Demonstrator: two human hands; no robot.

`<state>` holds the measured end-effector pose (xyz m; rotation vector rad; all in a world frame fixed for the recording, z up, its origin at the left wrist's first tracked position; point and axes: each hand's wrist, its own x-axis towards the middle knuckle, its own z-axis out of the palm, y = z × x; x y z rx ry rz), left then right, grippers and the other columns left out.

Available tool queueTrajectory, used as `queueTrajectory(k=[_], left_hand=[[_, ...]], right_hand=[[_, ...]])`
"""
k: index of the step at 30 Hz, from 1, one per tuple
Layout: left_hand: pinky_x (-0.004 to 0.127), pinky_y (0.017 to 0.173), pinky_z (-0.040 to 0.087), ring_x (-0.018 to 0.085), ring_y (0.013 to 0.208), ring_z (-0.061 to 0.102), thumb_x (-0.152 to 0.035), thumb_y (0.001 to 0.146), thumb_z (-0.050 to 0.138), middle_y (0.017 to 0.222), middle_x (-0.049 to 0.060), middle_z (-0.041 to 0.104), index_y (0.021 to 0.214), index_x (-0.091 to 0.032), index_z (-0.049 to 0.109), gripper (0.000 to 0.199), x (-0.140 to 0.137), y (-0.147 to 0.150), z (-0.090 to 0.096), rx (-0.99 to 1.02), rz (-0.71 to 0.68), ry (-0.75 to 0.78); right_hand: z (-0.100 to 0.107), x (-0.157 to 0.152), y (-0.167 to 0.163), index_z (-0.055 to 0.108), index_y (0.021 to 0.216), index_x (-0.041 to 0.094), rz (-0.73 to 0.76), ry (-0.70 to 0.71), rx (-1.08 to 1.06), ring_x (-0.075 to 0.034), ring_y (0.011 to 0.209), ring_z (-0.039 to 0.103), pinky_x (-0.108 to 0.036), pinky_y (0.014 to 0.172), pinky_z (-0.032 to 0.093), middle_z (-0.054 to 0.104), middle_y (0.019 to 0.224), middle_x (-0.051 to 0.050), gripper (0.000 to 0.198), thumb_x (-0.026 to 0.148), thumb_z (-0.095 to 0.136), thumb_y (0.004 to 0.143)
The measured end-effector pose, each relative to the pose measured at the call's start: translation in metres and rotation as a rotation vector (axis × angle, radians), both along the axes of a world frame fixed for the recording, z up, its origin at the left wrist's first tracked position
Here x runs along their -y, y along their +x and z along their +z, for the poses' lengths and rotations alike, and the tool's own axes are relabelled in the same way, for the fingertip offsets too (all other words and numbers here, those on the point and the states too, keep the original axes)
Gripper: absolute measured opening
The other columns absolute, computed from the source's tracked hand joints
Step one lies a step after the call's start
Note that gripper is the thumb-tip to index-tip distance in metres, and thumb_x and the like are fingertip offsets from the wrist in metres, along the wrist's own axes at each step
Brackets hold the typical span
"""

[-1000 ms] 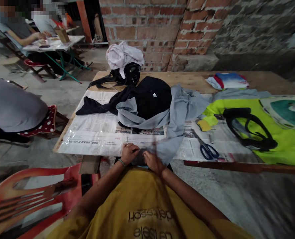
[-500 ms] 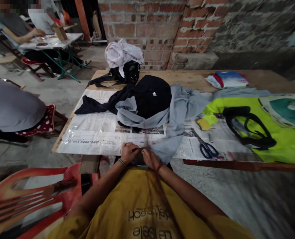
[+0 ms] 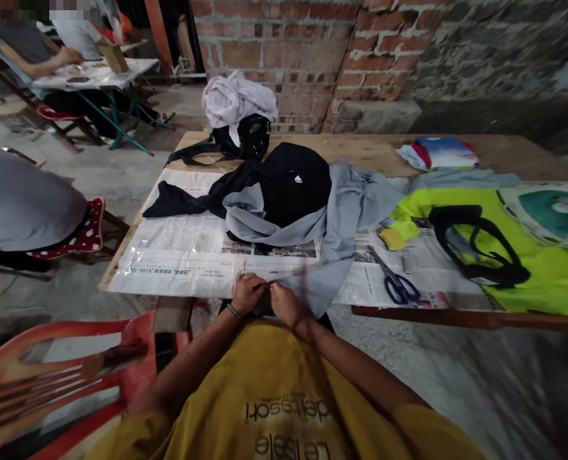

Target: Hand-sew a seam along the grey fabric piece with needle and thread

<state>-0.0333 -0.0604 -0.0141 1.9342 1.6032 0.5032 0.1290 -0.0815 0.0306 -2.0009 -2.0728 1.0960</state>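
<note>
The left hand and the right hand are close together at the near edge of the table, just in front of the person's mustard shirt. Both hands have their fingers curled in, with only a little pinch at the tips. They hold the edge of a black and grey jacket. Just how much cloth is in the fingers is too small to see. The jacket lies in a heap on the middle of the table, on top of newspaper, and a grey part of it hangs down to the hands. There is a green bracelet on the left wrist.

To the right of the jacket are scissors with dark blue handles, lying on the newspaper. Past them is a bright yellow-green garment. Behind the jacket, a pale pink cloth sits on a shiny black bag. A folded blue, red and white cloth lies at the back. A red plastic chair stands near the left arm.
</note>
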Motion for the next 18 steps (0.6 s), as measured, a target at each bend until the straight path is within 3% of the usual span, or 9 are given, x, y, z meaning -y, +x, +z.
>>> queueTrajectory(k=[7,13,18], left_hand=[[0.043,0.106,0.054,0.024,0.099,0.078,-0.009,0.095,0.079,0.092,0.004,0.086,0.088,-0.022,0.085,0.016,-0.001,-0.003,-0.011,0.043,-0.063,0.103],[0.037,0.099,0.053,0.021,0.094,0.077,-0.006,0.097,0.082,0.092,0.002,0.086,0.086,-0.022,0.082,0.020,0.000,-0.003,-0.018,0.067,-0.009,0.181],[0.039,0.102,0.054,0.022,0.097,0.079,-0.004,0.098,0.078,0.094,0.003,0.087,0.090,-0.022,0.084,0.021,0.001,-0.004,-0.024,0.118,-0.015,0.179]], right_hand=[[-0.011,0.001,-0.002,0.077,0.111,0.014,-0.024,0.076,-0.011,-0.017,0.081,0.069,-0.026,0.072,0.039,0.077,0.091,-0.009,0.023,0.013,0.055,0.117],[-0.026,0.004,0.007,0.079,0.110,0.017,-0.018,0.149,-0.060,-0.018,0.087,0.073,-0.024,0.076,0.046,0.081,0.098,-0.008,0.020,0.014,0.059,0.113],[-0.031,0.006,0.019,0.082,0.098,0.020,-0.072,0.135,-0.138,-0.019,0.085,0.075,-0.025,0.075,0.048,0.083,0.092,-0.007,0.020,0.017,0.066,0.109]])
